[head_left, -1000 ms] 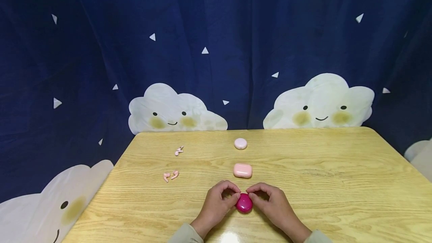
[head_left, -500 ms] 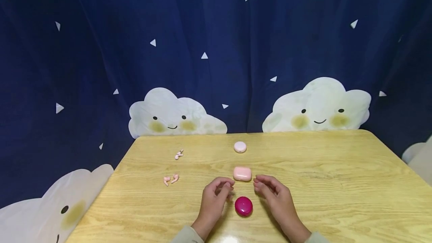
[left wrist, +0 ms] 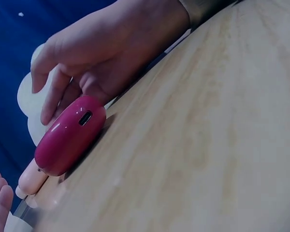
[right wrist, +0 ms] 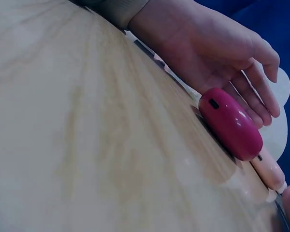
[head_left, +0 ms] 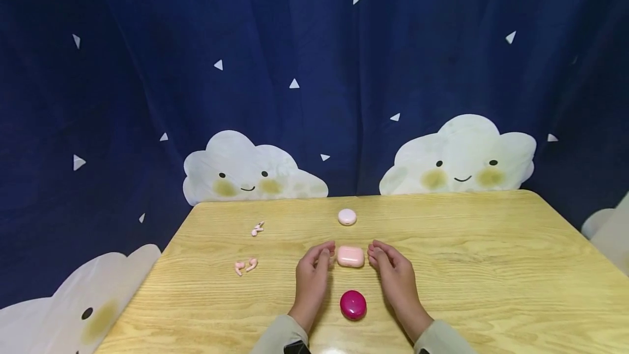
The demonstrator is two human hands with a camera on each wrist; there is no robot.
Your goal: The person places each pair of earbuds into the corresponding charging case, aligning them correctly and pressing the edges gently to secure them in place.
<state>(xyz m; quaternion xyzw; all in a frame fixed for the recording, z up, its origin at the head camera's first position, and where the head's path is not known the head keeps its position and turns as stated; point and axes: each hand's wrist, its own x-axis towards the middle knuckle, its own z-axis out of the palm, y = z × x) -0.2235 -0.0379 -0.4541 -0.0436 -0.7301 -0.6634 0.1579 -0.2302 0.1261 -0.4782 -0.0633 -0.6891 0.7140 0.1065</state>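
My left hand (head_left: 313, 275) and right hand (head_left: 397, 277) flank a pink, rounded-rectangular earbud case (head_left: 351, 256), fingers loosely bent and holding nothing. Their fingertips come close to its two short sides. Nearer me, between the wrists, lies a magenta round earbud case (head_left: 353, 305) with its lid closed. The left wrist view shows the charging port on this magenta case (left wrist: 70, 135), with the right hand (left wrist: 106, 53) beyond. Across the magenta case (right wrist: 231, 123) in the right wrist view, the left hand (right wrist: 208, 48) appears, its fingers slightly curved.
Farther back on the wooden table (head_left: 467, 266) sits a pale pink round case (head_left: 346, 217). To the left lie a pair of pink earbuds (head_left: 251, 264) and, behind them, a pair of paler earbuds (head_left: 257, 229). A dark blue curtain (head_left: 265, 31) hangs behind the table.
Both hands have let go of the magenta case and moved forward to either side of the pink case. The magenta case stays on the table.
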